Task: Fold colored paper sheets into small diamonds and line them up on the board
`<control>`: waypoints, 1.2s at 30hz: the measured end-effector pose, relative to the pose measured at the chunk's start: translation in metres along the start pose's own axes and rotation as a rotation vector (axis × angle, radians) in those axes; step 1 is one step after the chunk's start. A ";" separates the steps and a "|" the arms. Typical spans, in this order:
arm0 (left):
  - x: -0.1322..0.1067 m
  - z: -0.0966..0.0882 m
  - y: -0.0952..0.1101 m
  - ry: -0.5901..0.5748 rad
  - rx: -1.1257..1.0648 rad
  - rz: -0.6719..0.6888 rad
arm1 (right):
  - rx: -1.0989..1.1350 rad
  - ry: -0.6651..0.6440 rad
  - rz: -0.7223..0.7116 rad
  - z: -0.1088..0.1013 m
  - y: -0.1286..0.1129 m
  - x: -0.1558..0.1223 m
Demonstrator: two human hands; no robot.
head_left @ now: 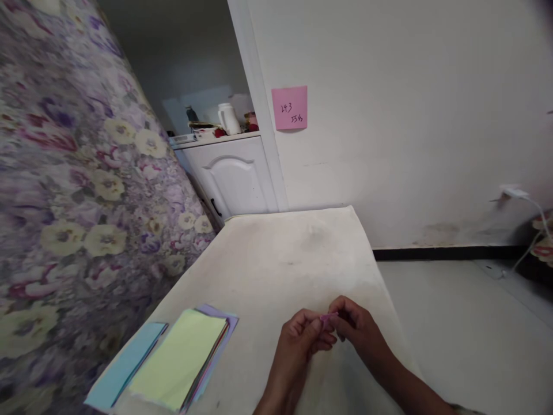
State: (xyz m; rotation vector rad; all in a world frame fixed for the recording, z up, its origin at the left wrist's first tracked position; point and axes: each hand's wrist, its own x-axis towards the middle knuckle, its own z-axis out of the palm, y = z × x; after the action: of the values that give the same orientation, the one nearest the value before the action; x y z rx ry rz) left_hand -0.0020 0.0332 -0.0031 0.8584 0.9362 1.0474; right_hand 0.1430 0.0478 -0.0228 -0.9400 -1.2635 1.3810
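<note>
Above the near right part of the table, my left hand point(302, 337) and my right hand point(352, 321) meet at the fingertips. Between them is a small folded piece of pink-purple paper point(327, 316). The left thumb and fingers pinch it from the left, while the right thumb and forefinger grip its other end. Most of the paper is hidden behind the fingers, so its exact shape cannot be made out. To the left lies a stack of coloured paper point(184, 354) with a pale yellow-green sheet on top. Beside that is a narrower stack of blue paper point(129, 363).
The cloth-covered table point(285, 259) reaches to the wall. A floral curtain point(86, 202) hangs along its left side. Behind stands a white cabinet point(233, 178) with a white jug point(228, 119) on top. A pink note point(290, 108) is stuck to the wall.
</note>
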 end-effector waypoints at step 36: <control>0.004 -0.002 -0.005 0.101 0.259 0.230 | -0.405 -0.006 -0.265 -0.001 -0.004 -0.007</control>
State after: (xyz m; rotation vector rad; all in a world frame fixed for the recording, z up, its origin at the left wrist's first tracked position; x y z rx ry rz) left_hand -0.0018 0.0356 -0.0096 1.1571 1.0929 1.1918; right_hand 0.1461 0.0408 -0.0198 -0.9926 -1.6444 0.9397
